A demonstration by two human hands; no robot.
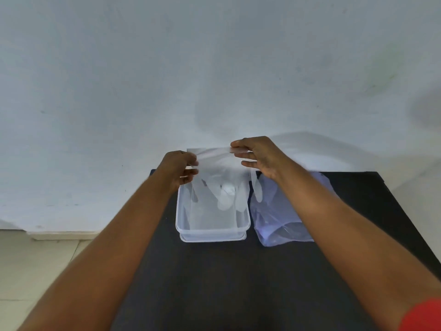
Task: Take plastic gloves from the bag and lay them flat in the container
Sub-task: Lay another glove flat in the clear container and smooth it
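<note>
A thin, clear plastic glove (pixel 216 168) is seen above the container (pixel 212 231); its film is nearly see-through, smooth, and faintly glossy where light is caught along its top edge. The container is made of translucent, milky plastic with smooth walls and a slightly shiny rim. Just to the right of the container, a bag (pixel 281 218) of thin, pale bluish plastic film is shown, crinkled and softly glossy. Beneath the container, the table (pixel 214 283) is covered by a dark, matt surface with a fine grainy look. Behind the container, a pale wall (pixel 167 68) appears matt, painted, and slightly marked.
</note>
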